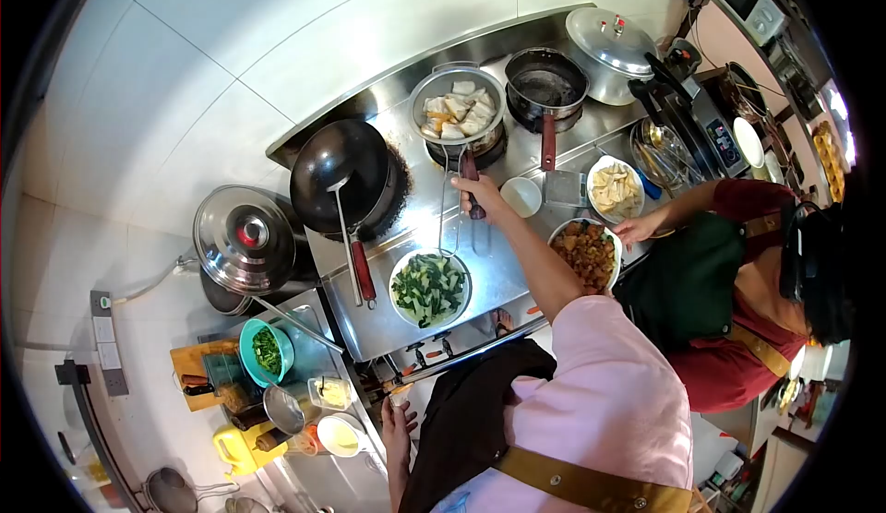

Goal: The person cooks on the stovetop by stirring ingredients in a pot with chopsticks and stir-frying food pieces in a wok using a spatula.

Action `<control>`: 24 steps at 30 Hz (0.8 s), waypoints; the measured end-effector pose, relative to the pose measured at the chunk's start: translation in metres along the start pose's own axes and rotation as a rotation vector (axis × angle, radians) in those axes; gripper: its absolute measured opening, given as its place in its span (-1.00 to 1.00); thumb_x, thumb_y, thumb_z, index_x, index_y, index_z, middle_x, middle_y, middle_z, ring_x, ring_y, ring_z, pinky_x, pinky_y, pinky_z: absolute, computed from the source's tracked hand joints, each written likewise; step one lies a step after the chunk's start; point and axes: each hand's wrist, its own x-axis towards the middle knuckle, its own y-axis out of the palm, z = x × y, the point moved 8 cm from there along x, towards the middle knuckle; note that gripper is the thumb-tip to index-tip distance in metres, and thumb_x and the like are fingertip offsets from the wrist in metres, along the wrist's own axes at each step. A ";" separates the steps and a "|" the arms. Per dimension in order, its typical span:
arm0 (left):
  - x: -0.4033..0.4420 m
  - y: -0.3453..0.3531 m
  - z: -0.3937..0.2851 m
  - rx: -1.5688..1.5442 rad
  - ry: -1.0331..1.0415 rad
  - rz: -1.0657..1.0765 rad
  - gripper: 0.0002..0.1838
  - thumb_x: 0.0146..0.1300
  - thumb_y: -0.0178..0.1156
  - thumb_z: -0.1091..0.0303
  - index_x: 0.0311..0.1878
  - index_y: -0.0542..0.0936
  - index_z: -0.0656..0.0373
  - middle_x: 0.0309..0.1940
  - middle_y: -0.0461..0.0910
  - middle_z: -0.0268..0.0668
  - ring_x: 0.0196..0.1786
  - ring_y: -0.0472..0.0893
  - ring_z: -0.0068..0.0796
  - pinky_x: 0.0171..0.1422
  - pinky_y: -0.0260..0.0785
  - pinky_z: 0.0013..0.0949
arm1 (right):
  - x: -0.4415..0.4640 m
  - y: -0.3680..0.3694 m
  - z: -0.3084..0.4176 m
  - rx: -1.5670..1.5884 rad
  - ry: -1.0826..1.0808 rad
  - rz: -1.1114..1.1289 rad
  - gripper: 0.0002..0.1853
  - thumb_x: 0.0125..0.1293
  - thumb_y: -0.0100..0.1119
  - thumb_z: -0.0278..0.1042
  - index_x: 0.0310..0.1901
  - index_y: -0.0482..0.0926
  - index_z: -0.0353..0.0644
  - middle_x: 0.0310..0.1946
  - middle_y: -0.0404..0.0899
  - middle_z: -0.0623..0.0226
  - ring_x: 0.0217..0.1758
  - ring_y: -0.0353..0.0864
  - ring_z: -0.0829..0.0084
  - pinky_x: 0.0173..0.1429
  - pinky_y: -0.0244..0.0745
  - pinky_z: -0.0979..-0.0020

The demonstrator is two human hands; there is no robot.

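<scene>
My right hand (477, 196) is closed around the dark red handle (469, 167) of a saucepan on a burner. A mesh strainer (424, 112) holding pale, chunky pieces of food (457, 110) rests over that pan and hides most of it. The strainer's wire handle runs down beside my hand. Below it stands a white bowl of chopped green vegetables (429, 289). My left hand (399, 421) is low by the stove's front edge, fingers loosely bent and apart, seemingly holding nothing. To the left, a black wok (341, 172) contains a metal spatula (341, 218).
A co-worker's hand (637, 229) is by a bowl of browned diced food (584, 250). Nearby are a plate of pale slices (616, 190) and a small black pan (546, 84). A lidded pot (247, 236) and teal bowl (267, 351) stand left.
</scene>
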 end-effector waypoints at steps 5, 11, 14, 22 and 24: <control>0.031 0.002 -0.024 0.071 0.068 0.024 -0.30 0.54 -0.08 -0.01 0.57 -0.02 0.09 0.26 0.48 0.00 0.11 0.61 -0.21 0.14 0.47 -0.26 | 0.025 0.003 -0.010 0.048 0.000 0.016 -0.68 0.23 0.37 -0.16 -0.52 0.41 -0.02 -0.68 0.40 0.50 -0.69 0.43 0.57 -0.62 0.35 0.45; 0.050 0.019 -0.040 0.089 0.059 0.127 -0.29 0.53 -0.07 -0.06 0.55 0.02 0.12 0.26 0.48 -0.02 0.14 0.59 -0.19 0.14 0.47 -0.23 | 0.013 -0.009 -0.019 0.056 -0.004 0.016 -0.63 0.27 0.34 -0.10 -0.55 0.39 -0.03 -0.71 0.38 0.50 -0.71 0.40 0.57 -0.64 0.29 0.46; 0.076 0.012 -0.042 0.130 0.067 0.197 -0.31 0.52 -0.08 -0.09 0.51 0.14 0.18 0.26 0.49 -0.06 0.12 0.59 -0.24 0.16 0.44 -0.24 | 0.010 -0.007 -0.015 0.021 -0.029 0.002 -0.63 0.29 0.32 -0.03 -0.49 0.43 -0.06 -0.64 0.44 0.45 -0.66 0.45 0.55 -0.63 0.30 0.46; 0.208 0.017 -0.054 0.179 0.234 0.257 -0.45 0.47 0.03 -0.02 0.19 0.52 0.32 -0.16 0.59 -0.26 -0.21 0.55 -0.46 -0.13 0.44 -0.37 | -0.122 0.003 0.020 -0.981 -0.495 -0.830 -0.56 0.32 0.21 -0.12 0.09 0.54 -0.26 0.00 0.60 -0.06 0.09 0.61 0.04 0.16 0.49 0.10; 0.253 0.021 -0.064 0.215 0.321 0.230 -0.48 0.47 0.02 -0.01 0.09 0.56 0.33 -0.29 0.58 -0.28 -0.28 0.52 -0.48 -0.18 0.41 -0.37 | -0.175 0.029 0.023 -0.804 -0.506 -0.639 -0.59 0.28 0.29 -0.24 0.09 0.54 -0.24 -0.06 0.63 -0.02 -0.16 0.69 0.15 -0.02 0.56 0.23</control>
